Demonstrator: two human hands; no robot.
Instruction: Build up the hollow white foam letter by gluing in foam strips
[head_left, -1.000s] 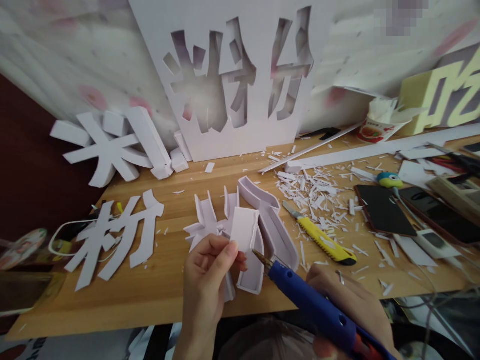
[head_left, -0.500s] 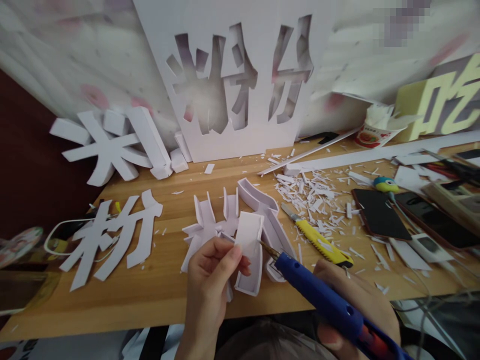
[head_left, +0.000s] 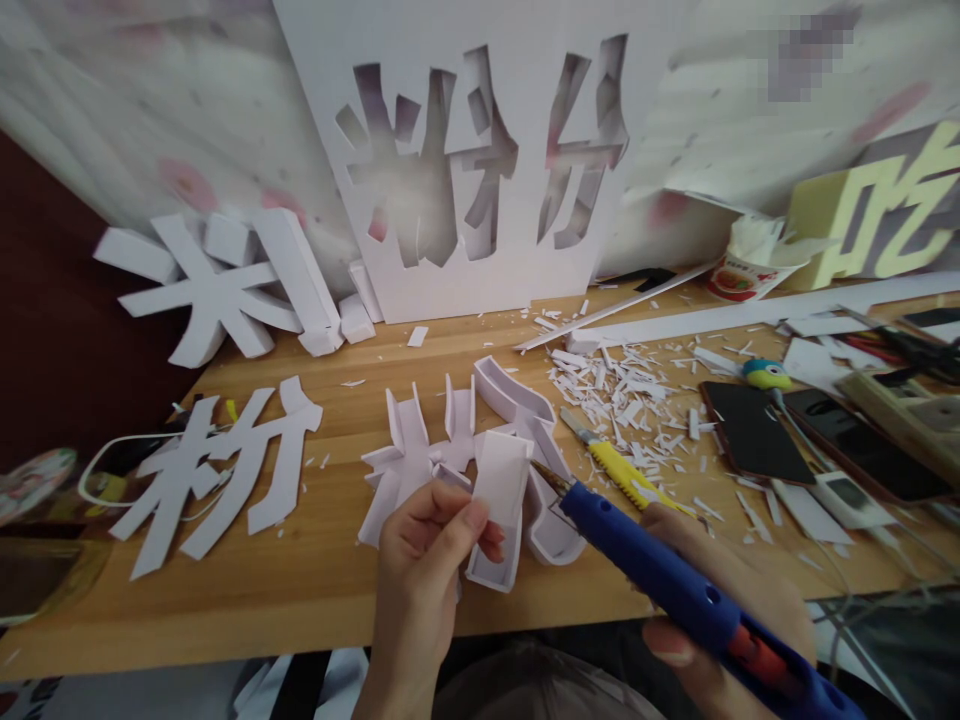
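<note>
Two hands: both busy, lower centre of frame.
Left hand [head_left: 431, 540]: thumb and fingers pinching the lower part of a white strip [head_left: 502, 475]; strip tilted, held up, centre of frame.
Right hand [head_left: 735, 560]: lower right, fingers wrapped round a blue tool [head_left: 645, 555]; trigger, if any, hidden, can't tell if pressed.
Metal tip [head_left: 551, 478]: points up-left at the strip's right edge; touching or just off, can't tell.
Strip edge, work in hand: looks like running the tip along that edge, probably gluing; a judgement.
Strip, next move: calls for a steady pinch, tip close to the edge, fingertips clear of the metal in case it's hot.
Open channel [head_left: 495, 570]: walled white piece, just below the strip, partly covered by it in view.
Hollow character parts [head_left: 409, 440]: centre, thin upright walls, open tops; curved channel [head_left: 517, 395] just right of them.
Yellow cutter [head_left: 619, 470]: right of centre, on desk [head_left: 315, 590], blade out.
Flat character [head_left: 281, 470]: left, lying over a white cable.
Scraps [head_left: 611, 390]: heap, right of centre.
Phone [head_left: 754, 430]: right, dark screen.
Thick character [head_left: 217, 295]: left, further back.
Paper bowl [head_left: 742, 280]: upper right.
White board [head_left: 480, 290]: upper centre, upright, character cut-outs.
</note>
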